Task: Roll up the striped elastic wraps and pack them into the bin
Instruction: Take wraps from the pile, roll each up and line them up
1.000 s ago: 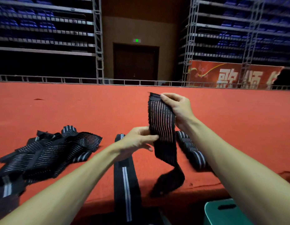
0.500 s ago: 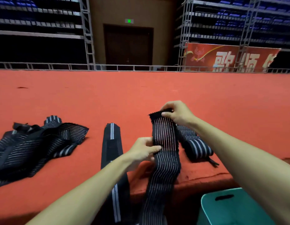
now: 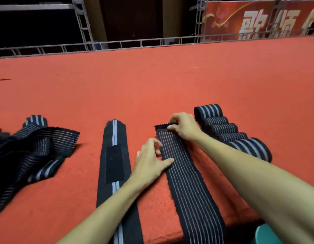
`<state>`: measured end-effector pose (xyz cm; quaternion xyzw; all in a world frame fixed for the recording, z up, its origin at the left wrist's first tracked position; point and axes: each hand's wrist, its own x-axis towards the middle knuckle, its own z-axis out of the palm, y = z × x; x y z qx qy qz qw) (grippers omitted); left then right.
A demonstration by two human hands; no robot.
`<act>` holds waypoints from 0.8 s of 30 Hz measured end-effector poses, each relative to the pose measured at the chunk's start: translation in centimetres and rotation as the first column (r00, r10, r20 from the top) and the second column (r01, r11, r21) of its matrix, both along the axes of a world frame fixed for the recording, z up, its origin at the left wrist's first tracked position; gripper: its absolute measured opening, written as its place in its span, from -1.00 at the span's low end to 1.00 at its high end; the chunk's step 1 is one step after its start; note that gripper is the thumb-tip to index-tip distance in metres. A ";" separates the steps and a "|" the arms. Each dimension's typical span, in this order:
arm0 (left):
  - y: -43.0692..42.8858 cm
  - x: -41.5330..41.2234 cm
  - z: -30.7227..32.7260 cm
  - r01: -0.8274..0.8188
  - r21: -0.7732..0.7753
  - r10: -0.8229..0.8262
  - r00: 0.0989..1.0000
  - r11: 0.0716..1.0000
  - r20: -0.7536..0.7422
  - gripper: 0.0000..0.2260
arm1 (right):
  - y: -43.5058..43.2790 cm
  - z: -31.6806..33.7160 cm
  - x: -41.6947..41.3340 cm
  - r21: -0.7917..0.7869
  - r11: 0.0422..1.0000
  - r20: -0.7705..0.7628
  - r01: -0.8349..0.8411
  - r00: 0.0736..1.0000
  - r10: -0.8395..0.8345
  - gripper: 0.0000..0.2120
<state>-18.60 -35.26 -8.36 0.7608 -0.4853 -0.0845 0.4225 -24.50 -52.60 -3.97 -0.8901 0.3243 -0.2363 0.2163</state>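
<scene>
Starting a fresh roll, by the look of it: one wrap laid flat, none of it wound yet. The next move calls for the far end to be folded tight onto itself and rolled back toward the body, kept square so the stripes stack.

Red carpet (image 3: 170, 85): nappy, felt-like, under everything. Well out past the left fingers, a loose heap of wraps (image 3: 34, 148), crumpled and ribbed.

The wrap in hand (image 3: 184, 176) runs from the right fingertips back under the left thumb and droops over the carpet edge. Black stretch weave, many fine pale stripes.

Behind the left knuckles a second strap (image 3: 115, 155) lies flat, with one pale centre stripe and a matte black patch. Just beyond the right knuckles, a row of finished rolls (image 3: 228, 131), fat cylinders, touching.

Bin (image 3: 265, 235): only a teal corner shows, under the right forearm.

Right hand (image 3: 184, 127): fingers and thumb curled, pinching the wrap's far end. Left hand (image 3: 151, 161): fingers loosely bent, thumb straight on the wrap's edge, pressing, gripping nothing.
</scene>
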 end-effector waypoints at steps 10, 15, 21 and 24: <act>0.2 -0.1 0.2 -0.004 0.134 -0.025 0.977 0.991 0.213 -0.78 | 1.7 -0.9 -0.6 -0.024 0.996 -0.067 0.092 0.993 -0.093 -0.76; 3.0 1.3 2.6 0.176 0.312 -0.238 0.956 0.934 0.174 -0.71 | 5.3 1.0 -1.8 -0.014 1.000 -0.126 -0.021 0.992 0.019 -0.74; 11.2 5.4 3.7 0.106 0.134 -0.134 0.965 0.985 0.223 -0.75 | 12.9 2.0 -0.6 0.008 0.983 -0.139 -0.186 0.973 0.185 -0.74; 16.3 7.9 3.4 -0.016 0.057 0.003 0.976 0.998 0.218 -0.72 | 16.9 1.4 1.7 0.043 0.964 -0.109 -0.262 0.958 0.265 -0.76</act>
